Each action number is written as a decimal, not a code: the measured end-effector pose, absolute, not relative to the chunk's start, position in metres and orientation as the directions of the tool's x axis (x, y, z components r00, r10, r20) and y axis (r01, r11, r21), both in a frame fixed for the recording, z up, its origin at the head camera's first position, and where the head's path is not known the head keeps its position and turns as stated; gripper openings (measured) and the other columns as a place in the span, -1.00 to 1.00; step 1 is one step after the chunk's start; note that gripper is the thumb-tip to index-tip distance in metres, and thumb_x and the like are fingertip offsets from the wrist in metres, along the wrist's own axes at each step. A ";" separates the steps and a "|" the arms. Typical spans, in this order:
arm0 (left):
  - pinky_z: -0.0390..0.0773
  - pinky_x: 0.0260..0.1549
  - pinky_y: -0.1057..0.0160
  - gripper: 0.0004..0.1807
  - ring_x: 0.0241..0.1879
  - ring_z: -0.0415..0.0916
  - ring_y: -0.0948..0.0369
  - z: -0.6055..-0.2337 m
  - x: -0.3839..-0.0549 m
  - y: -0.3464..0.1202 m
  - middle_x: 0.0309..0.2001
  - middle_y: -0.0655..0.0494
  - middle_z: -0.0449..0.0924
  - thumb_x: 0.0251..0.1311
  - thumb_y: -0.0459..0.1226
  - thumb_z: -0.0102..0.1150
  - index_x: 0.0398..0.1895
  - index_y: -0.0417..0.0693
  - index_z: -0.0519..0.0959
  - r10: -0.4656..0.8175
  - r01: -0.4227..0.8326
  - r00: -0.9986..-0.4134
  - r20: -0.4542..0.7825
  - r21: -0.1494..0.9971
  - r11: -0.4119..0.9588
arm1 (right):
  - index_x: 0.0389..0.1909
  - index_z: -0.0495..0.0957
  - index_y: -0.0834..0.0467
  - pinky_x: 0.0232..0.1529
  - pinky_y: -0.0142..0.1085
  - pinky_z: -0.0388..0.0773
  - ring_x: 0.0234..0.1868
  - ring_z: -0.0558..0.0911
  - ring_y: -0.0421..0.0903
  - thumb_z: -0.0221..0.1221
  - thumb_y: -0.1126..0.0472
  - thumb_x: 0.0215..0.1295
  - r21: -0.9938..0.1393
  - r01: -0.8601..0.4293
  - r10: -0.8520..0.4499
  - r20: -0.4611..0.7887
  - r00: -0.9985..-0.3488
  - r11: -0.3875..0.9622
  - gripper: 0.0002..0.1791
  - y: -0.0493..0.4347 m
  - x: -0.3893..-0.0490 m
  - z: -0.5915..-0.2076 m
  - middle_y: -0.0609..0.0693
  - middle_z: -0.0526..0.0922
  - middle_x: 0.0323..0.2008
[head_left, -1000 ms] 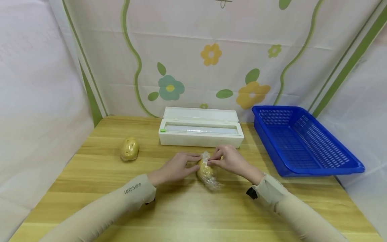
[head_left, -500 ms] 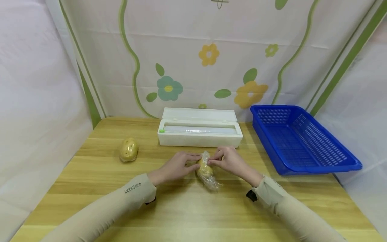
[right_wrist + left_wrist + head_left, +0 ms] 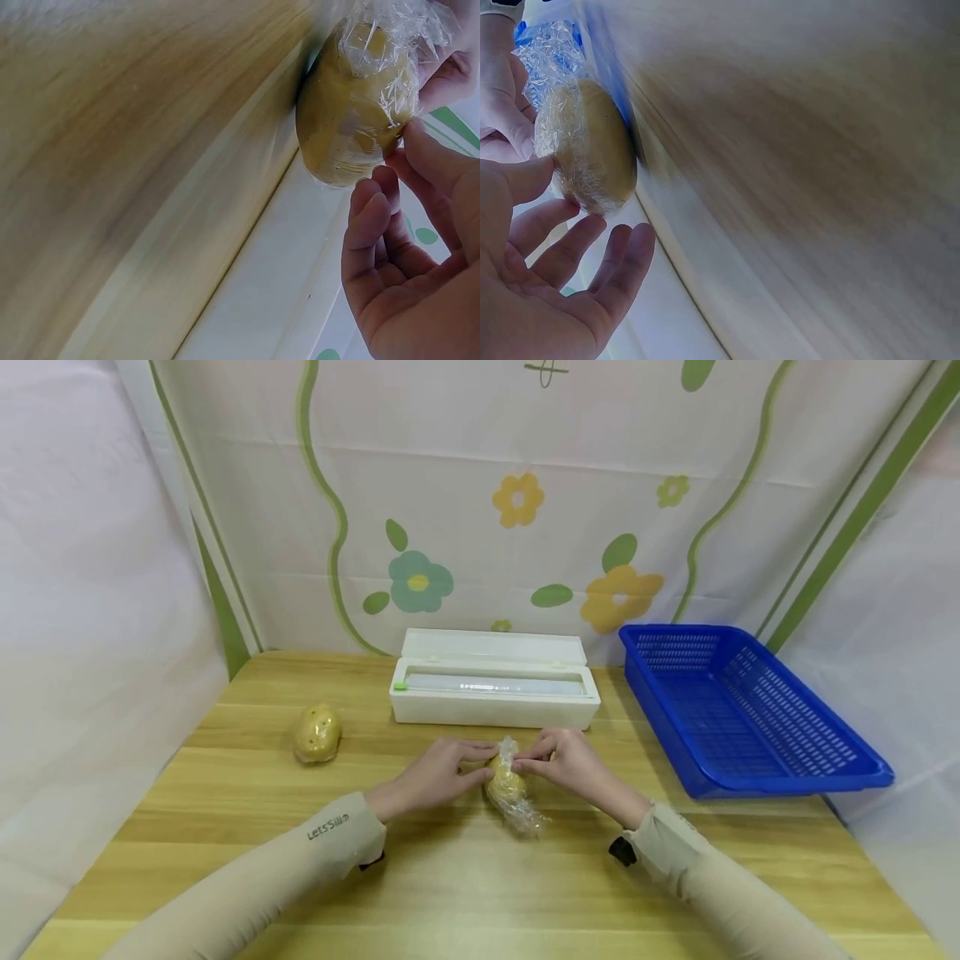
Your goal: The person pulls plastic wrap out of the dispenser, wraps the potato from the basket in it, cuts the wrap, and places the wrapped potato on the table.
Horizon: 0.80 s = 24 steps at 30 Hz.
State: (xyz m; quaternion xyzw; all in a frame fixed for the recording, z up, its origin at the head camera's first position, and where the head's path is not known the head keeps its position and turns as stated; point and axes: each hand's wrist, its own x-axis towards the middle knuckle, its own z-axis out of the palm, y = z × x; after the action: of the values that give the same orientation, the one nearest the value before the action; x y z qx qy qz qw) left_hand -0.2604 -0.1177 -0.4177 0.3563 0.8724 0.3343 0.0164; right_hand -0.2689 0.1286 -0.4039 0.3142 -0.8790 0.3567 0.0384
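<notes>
A yellow potato, loosely covered in cling film, lies on the table between the two hands. My left hand holds its left side with thumb and fingertips; in the left wrist view the other fingers spread below the potato. From the other side, my right hand pinches the film at the top of the potato between thumb and index finger. Crumpled film sticks out at the near end. In the right wrist view, film is stretched over the potato, with the remaining fingers curled beside it.
Behind the hands stands a white cling film box, lid raised, with a roll inside. A second film-wrapped potato lies to the left on the wooden table. At the right is a blue plastic basket. A flowered curtain hangs behind.
The view has shifted slightly. Both hands keep the same hold on the potato and its film, with hardly any movement.
</notes>
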 end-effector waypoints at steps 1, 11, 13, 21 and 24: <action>0.54 -0.22 0.24 -0.53 -0.65 0.31 0.35 -0.418 -0.260 -0.118 0.26 0.01 0.44 0.40 -0.13 0.16 0.28 -0.16 0.47 0.632 0.612 -0.745 0.212 0.594 0.522 | -0.36 0.80 0.06 -0.65 -0.34 0.38 -0.61 0.44 -0.19 0.44 0.15 0.13 -0.601 -0.582 -0.524 0.295 -0.799 0.548 -0.91 0.128 -0.269 -0.404 -0.24 0.59 -0.52; 0.33 0.23 0.13 -0.51 0.27 0.36 0.07 -0.414 -0.256 -0.116 0.25 -0.06 0.46 0.41 -0.13 0.14 0.28 -0.22 0.47 0.643 0.651 -0.729 0.235 0.528 0.545 | -0.03 0.72 0.15 -0.58 -0.38 0.47 -0.50 0.50 -0.18 0.40 0.30 0.16 -0.508 -0.728 -0.677 0.329 -0.658 0.461 -0.68 0.146 -0.270 -0.409 -0.11 0.60 -0.26; 0.35 0.21 0.10 -0.52 0.24 0.40 0.04 -0.414 -0.255 -0.116 0.23 -0.09 0.49 0.38 -0.16 0.18 0.25 -0.24 0.49 0.656 0.693 -0.701 0.279 0.486 0.533 | 0.08 0.66 0.16 -0.55 -0.40 0.50 -0.41 0.54 -0.12 0.44 0.35 0.09 -0.468 -0.767 -0.721 0.325 -0.612 0.439 -0.53 0.150 -0.269 -0.412 -0.05 0.56 -0.14; 0.40 0.17 0.12 -0.44 0.24 0.33 0.06 -0.420 -0.246 -0.116 0.25 -0.06 0.40 -0.01 -0.27 0.50 0.12 -0.10 0.57 0.738 0.852 -0.521 0.429 0.309 0.423 | 0.26 0.51 0.21 -0.45 -0.40 0.52 -0.19 0.53 0.00 0.53 0.33 -0.07 -0.357 -0.841 -0.772 0.357 -0.526 0.407 -0.24 0.152 -0.265 -0.421 0.07 0.46 0.08; 0.35 0.21 0.13 -0.40 0.29 0.25 0.08 -0.423 -0.246 -0.112 0.30 -0.04 0.33 -0.08 -0.21 0.54 0.08 -0.06 0.53 0.730 0.847 -0.530 0.433 0.312 0.430 | 0.28 0.49 0.22 -0.43 -0.39 0.51 -0.20 0.53 0.01 0.57 0.31 -0.12 -0.352 -0.838 -0.773 0.349 -0.531 0.417 -0.17 0.151 -0.264 -0.420 0.09 0.44 0.11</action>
State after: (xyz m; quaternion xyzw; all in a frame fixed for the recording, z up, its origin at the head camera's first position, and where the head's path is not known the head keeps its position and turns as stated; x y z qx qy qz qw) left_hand -0.2458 -0.1117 -0.4231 0.4707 0.8375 0.2519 -0.1168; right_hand -0.2636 0.1508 -0.4197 0.4799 -0.8390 0.2477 0.0661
